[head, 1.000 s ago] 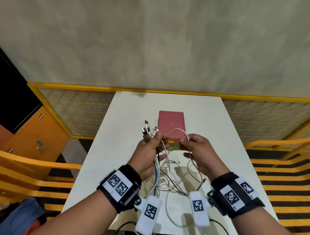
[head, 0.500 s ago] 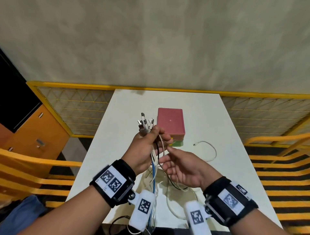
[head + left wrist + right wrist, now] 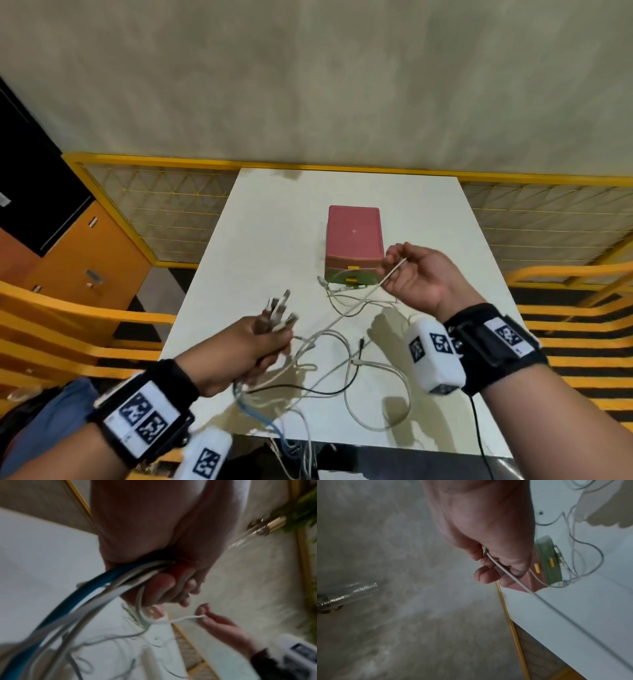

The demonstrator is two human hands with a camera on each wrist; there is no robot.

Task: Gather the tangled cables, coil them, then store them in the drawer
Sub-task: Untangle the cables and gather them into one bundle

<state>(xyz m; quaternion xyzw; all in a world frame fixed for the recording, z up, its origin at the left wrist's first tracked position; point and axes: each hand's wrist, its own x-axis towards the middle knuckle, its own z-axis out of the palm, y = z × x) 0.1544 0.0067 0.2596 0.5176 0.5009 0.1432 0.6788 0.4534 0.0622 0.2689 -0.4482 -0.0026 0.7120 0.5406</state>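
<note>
Left grip (image 3: 239,346) around cable bundle (image 3: 279,310); right grip (image 3: 416,274) pinching white cable (image 3: 394,272) above table (image 3: 274,240).

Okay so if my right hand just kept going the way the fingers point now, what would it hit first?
Probably the pink drawer box. The right hand, pinching a white cable, has its fingers aimed left toward the box's near right corner. It seems raised above the table, so it may pass over; depth is unclear.

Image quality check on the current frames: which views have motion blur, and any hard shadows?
Head view: mostly sharp, wide-angle bowing; left hand slightly smeared, hard shadows on the white table. Left wrist view: heavy blur across the blue and white cable bundle. Right wrist view: right hand fairly sharp, thin white cable streaks lower down.
</note>
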